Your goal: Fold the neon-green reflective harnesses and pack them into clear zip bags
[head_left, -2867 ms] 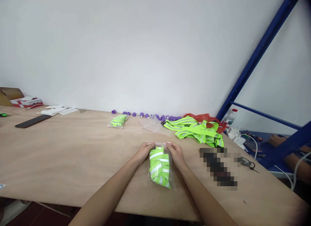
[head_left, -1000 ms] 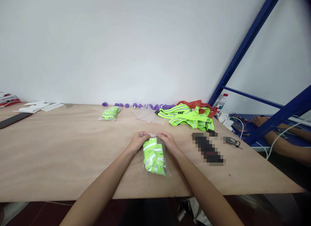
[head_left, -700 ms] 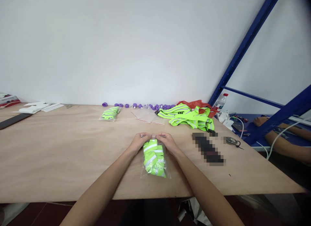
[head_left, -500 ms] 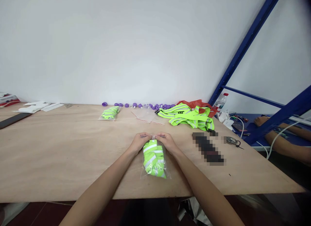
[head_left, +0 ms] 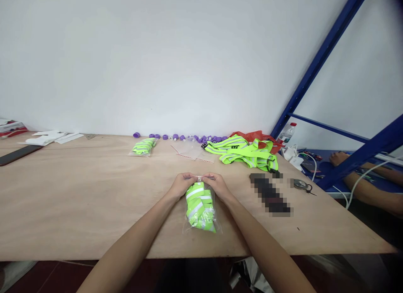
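A clear plastic bag (head_left: 200, 209) lies on the wooden table in front of me, with a folded neon-green reflective strap (head_left: 197, 207) inside it. My left hand (head_left: 183, 184) pinches the bag's far edge on the left side. On the right side of that same edge, my right hand (head_left: 215, 185) grips it with thumb and fingers. The two hands almost meet at the bag's mouth; whether it is sealed I cannot tell.
Another packed bag (head_left: 144, 146) lies at the back, left of flat empty bags (head_left: 192, 149) and several purple caps (head_left: 206, 139). Loose green straps (head_left: 245, 152) are heaped at back right. A blurred dark object (head_left: 270, 194) lies nearer. Beyond the blue frame rests another person's arm (head_left: 374, 192).
The view has shifted very slightly. Both hands keep their hold at the bag's far edge, and the bag lies in the same place.
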A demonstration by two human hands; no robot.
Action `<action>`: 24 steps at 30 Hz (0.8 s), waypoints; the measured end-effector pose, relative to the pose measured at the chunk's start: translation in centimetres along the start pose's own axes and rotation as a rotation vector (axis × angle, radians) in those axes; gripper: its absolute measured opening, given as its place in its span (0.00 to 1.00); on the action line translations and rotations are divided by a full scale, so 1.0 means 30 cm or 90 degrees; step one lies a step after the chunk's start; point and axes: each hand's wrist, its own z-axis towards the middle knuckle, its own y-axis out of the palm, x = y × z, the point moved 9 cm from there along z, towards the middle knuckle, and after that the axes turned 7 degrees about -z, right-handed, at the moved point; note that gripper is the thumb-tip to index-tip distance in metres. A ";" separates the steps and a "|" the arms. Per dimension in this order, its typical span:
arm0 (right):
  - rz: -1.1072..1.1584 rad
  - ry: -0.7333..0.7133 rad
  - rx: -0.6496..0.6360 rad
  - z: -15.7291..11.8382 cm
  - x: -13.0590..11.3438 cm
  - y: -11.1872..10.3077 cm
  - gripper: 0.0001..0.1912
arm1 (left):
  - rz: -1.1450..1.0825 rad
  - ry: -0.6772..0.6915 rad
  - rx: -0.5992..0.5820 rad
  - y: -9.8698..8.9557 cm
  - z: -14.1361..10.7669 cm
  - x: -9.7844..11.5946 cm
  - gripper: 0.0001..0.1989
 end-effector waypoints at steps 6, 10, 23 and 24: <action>-0.008 0.001 -0.017 0.004 -0.003 -0.001 0.16 | 0.011 0.017 -0.003 -0.002 0.000 0.008 0.15; -0.020 0.009 -0.038 0.006 -0.002 0.008 0.16 | 0.018 0.019 -0.005 0.000 -0.001 0.004 0.14; -0.008 -0.004 0.038 -0.003 -0.010 -0.022 0.17 | 0.016 0.052 -0.019 -0.031 0.016 0.029 0.17; -0.011 -0.008 0.043 -0.002 -0.011 -0.024 0.17 | 0.015 0.052 -0.018 -0.034 0.020 0.026 0.19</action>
